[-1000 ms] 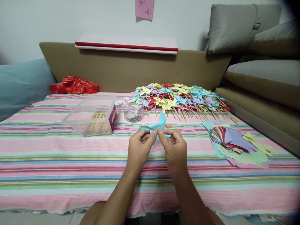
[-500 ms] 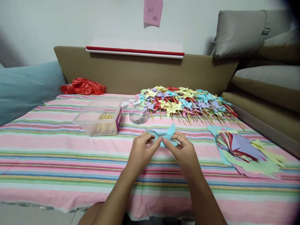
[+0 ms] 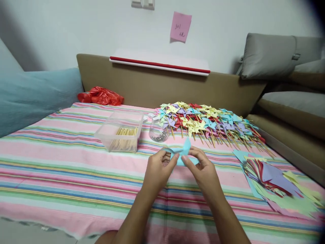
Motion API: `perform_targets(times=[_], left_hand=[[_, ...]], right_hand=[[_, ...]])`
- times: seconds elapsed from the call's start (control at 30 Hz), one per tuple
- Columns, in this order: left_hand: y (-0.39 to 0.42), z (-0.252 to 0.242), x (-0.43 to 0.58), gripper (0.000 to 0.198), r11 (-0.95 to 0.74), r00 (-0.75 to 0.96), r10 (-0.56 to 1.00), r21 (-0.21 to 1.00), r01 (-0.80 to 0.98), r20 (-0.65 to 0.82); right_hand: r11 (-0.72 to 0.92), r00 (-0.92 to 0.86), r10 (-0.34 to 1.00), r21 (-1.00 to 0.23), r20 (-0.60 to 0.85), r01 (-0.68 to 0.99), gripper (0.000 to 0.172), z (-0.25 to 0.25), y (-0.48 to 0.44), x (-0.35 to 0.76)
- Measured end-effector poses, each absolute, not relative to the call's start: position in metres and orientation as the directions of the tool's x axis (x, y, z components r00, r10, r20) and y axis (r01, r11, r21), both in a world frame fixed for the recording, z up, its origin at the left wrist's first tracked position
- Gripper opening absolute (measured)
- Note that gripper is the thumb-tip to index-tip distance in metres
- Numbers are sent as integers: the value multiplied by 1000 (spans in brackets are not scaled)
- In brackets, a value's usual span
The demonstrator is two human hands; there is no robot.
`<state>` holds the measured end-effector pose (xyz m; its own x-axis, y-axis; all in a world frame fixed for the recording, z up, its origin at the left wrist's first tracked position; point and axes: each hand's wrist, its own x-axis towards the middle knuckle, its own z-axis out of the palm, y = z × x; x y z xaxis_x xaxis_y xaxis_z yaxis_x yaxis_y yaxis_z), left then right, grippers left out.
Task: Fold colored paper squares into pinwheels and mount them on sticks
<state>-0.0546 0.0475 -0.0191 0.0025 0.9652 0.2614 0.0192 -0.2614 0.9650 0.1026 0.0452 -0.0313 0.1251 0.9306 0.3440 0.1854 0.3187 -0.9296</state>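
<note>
a light blue paper piece (image 3: 187,146) is held just below the centre of the frame, between the two hands, above a striped cloth (image 3: 76,166). it is pinched by the left hand (image 3: 158,167) from the left and by the right hand (image 3: 201,166) from the right, thumbs on the near side. the thumb tips are set near each other, a small gap left between; the far fingers are partly hidden by the paper. one flap is turned upward beside the right thumb; a curved fold is seen toward the left fingers.

writing: on a pink note (image 3: 180,27), fixed to the wall (image 3: 76,30) at upper centre, "301" can be read, handwritten; the marks beneath it cannot be made out with certainty. any print on the small white packets (image 3: 153,116), near the centre, is too small to read.

around: wooden sticks (image 3: 124,139) are held in a clear plastic box (image 3: 104,135), left of centre; small metal pieces (image 3: 160,137) are gathered in a clear round container (image 3: 152,129). coloured pinwheels (image 3: 208,123) are massed right of centre, cut paper sheets (image 3: 275,179) piled at lower right.
</note>
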Motion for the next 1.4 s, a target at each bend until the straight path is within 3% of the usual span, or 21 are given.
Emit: perform_targets(times=[0.1, 0.17, 0.33, 0.53, 0.67, 0.77, 1.13, 1.4], left_hand=[[56, -5, -78, 26, -290, -203, 943, 951, -110, 264], [61, 5, -100, 26, -363, -387, 880, 916, -171, 276], [69, 15, -147, 29, -535, -698, 689, 787, -308, 195], [74, 14, -157, 28, -508, -712, 698, 749, -425, 69], [73, 14, -160, 23, -498, -725, 688, 749, -438, 34], [71, 14, -164, 17, -506, -746, 666, 733, -455, -4], [68, 16, -163, 16, -484, -708, 704, 687, -541, -62], [67, 18, -160, 19, -455, -689, 720, 699, -552, -75]], right_hand=[[304, 117, 935, -926, 335, 226, 38, -20, 76, 101], [320, 42, 929, -856, 367, 405, 40, -13, 107, 99], [377, -198, 923, -678, 329, 631, 20, -2, 191, 77], [444, -454, 888, -385, 72, 809, 12, -5, 261, 37], [466, -502, 852, -223, -147, 856, 28, -14, 284, 26], [453, -473, 851, -139, -228, 881, 32, -19, 289, 23], [418, -385, 869, 42, -311, 908, 34, -21, 291, 16], [411, -376, 880, 69, -292, 909, 34, -21, 287, 16]])
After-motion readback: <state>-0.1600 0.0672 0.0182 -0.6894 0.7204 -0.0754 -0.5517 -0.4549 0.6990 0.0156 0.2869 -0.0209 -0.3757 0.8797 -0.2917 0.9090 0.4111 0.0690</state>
